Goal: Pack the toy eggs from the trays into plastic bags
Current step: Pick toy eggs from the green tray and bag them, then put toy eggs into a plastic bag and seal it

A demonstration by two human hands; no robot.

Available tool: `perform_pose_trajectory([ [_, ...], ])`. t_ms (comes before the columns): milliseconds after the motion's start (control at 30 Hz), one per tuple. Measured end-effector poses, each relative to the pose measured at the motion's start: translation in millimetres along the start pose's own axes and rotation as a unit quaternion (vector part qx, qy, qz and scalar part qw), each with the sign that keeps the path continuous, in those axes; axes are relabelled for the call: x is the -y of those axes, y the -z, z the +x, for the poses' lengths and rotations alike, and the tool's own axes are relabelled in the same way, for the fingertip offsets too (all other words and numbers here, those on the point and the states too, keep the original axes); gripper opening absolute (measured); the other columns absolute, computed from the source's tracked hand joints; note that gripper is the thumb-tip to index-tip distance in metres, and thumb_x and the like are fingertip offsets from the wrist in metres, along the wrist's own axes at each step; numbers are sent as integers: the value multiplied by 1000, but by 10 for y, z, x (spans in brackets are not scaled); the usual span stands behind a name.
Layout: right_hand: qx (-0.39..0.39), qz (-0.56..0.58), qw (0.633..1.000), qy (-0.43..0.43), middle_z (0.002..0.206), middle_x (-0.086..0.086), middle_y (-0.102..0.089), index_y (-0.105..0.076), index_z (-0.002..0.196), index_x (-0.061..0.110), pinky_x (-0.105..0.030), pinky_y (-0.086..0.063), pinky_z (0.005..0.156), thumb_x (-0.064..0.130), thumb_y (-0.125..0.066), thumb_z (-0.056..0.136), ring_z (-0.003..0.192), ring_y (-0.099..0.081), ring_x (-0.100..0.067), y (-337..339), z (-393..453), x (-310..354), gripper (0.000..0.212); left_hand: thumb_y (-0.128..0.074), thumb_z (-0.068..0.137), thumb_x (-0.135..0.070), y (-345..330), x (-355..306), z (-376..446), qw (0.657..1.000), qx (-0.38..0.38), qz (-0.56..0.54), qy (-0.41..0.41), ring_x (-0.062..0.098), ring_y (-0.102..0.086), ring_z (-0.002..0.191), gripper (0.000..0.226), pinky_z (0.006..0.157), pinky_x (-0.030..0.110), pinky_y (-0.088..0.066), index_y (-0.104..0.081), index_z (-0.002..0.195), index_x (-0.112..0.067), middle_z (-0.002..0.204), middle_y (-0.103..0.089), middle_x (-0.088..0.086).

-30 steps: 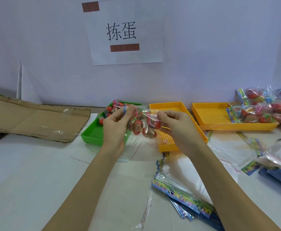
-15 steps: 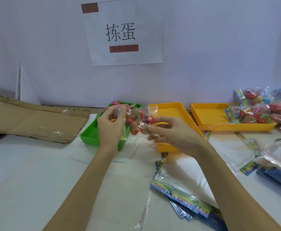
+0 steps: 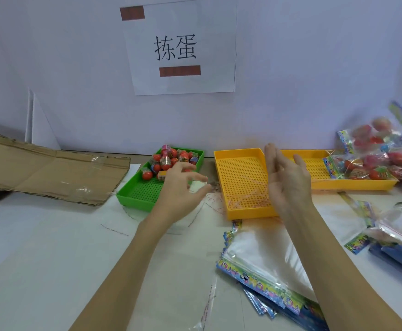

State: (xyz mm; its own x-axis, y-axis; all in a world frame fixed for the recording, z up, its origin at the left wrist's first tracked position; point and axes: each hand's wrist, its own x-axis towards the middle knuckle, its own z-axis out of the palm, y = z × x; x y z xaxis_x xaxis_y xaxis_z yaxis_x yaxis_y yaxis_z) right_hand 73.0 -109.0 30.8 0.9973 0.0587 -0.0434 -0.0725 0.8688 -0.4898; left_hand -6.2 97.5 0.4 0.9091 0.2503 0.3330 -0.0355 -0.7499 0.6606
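Resetting between bags: left hand point(image 3: 183, 187) and right hand point(image 3: 288, 180) both empty, fingers loose; next, grab a flat bag point(image 3: 262, 256), then eggs point(image 3: 169, 161).

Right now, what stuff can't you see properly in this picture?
- Head view: the flying bag of eggs at the right is motion-blurred.
- The pile of filled bags is cut off by the right edge.
- Some toy eggs in the green tray sit behind the left hand.
- Egg labels are too small to read.
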Motion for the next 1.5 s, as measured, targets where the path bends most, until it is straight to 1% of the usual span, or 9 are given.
perform_pose_trajectory([
  [133,25,-56,997,-38,125,-27,-68,-41,147,-2,-28,-62,79,-11,-52,101,108,-74,-33,-5,-27,1,49,-42,100,-63,-86,-35,-49,982,-1,177,-73,15,-32,144,61,111,36,-18,-86,90,-21,155,-49,-6],
  [267,27,-127,989,-70,106,-13,-76,-62,125,1,-21,-59,66,-3,-52,102,85,-78,-20,-15,-64,-8,25,-69,99,-17,-61,-30,-49,968,-11,198,-152,27,-44,137,20,107,41,-29,-77,116,-11,144,-58,6],
  [367,21,-153,985,-80,95,-7,-73,-67,114,5,-20,-55,58,2,-54,102,69,-71,-15,-26,-69,-10,19,-76,94,-18,-69,-85,-75,958,-25,140,-250,18,-56,100,14,87,33,-48,-74,106,-10,108,-65,4],
  [467,20,-166,983,-79,85,-4,-69,-68,113,5,-20,-52,55,3,-53,102,62,-64,-13,-18,-48,16,18,-75,95,-35,-132,-299,-178,964,5,-6,-265,8,-50,66,29,61,22,-42,-76,79,-11,75,-61,-2],
  [633,14,-189,978,-84,81,-2,-66,-68,113,5,-19,-48,52,4,-53,101,59,-58,-12,17,-16,38,19,-83,74,-62,-309,-443,-333,918,201,74,-334,11,-42,80,53,72,26,-34,-78,119,-34,80,-51,-7],
  [767,3,-204,975,-84,78,-2,-66,-69,112,5,-18,-47,52,3,-53,101,58,-58,-11,29,-11,32,20,-75,77,-69,-345,-456,-333,904,193,139,-355,10,-35,83,43,75,30,-27,-81,107,-38,82,-47,-6],
  [1133,-6,-245,964,-99,79,-1,-66,-70,108,8,-18,-48,52,6,-54,101,58,-58,-10,61,4,-21,18,-85,87,-31,-355,-431,-301,940,194,12,-279,13,-47,80,17,78,34,-39,-82,86,-14,79,-54,-4],
  [1300,43,-321,940,-109,85,-2,-77,-73,108,10,-20,-55,60,13,-56,102,70,-73,-14,47,29,2,19,-68,100,-21,-204,-337,-180,970,119,-194,-85,1,-45,64,16,60,16,-37,-74,92,-8,86,-53,-4],
  [1500,237,-444,854,-135,115,-4,-78,-70,120,19,-31,-61,92,53,-57,100,105,-76,-20,-13,-77,-123,41,-52,105,1,-92,-167,-27,882,-3,-456,118,10,-52,66,23,59,23,-46,-70,94,-8,79,-64,1],
])
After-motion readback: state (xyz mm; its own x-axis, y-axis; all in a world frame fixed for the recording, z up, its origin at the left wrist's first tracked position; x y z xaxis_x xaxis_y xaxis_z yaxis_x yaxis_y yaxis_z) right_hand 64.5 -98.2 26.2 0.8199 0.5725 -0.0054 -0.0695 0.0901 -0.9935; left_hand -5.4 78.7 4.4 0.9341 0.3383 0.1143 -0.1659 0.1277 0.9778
